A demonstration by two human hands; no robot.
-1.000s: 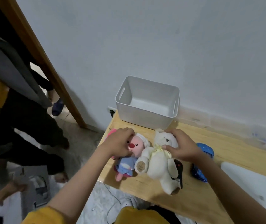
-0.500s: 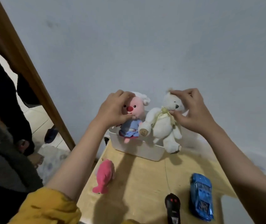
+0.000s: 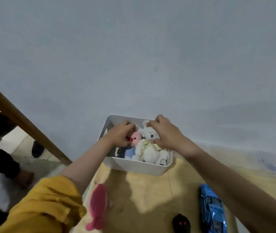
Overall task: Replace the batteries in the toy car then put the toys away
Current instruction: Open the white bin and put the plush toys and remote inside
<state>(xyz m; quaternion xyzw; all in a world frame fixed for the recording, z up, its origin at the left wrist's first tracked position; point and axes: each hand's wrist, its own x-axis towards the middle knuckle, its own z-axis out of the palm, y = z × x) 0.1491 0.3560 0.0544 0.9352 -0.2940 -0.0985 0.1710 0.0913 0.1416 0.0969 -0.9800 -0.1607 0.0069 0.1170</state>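
Head view, looking down over two bare forearms reaching forward above a wooden table (image 3: 144,195) set against a pale wall (image 3: 150,56). A white bin (image 3: 139,167) stands at the far edge of the table, touching the wall. Two plush toys are seen inside it, side by side: a pink doll (image 3: 136,137) in a blue outfit on the left and a white bear (image 3: 150,148) with a yellow ribbon at its neck on the right, both lying with heads toward the wall. The left hand (image 3: 119,136) is curled around the doll's head, fingers bent over its top. The right hand (image 3: 165,132) is curled around the bear's head, fingertips on the ear side and thumb pressed near the ribbon. A yellow sleeve (image 3: 46,207) is pushed up on the left arm; the right arm is bare. Three things are left on the table nearer the viewer, well apart from the bin: a pink fish plush (image 3: 97,206) at the left edge, a black remote (image 3: 181,223) with two red spots at the bottom edge, and the blue toy car (image 3: 212,209) to the right of the remote, partly hidden by the right forearm. A slanted wooden door frame (image 3: 21,120) is seen on the left, with a tiled floor and dark shapes beyond it, too blurred to identify.
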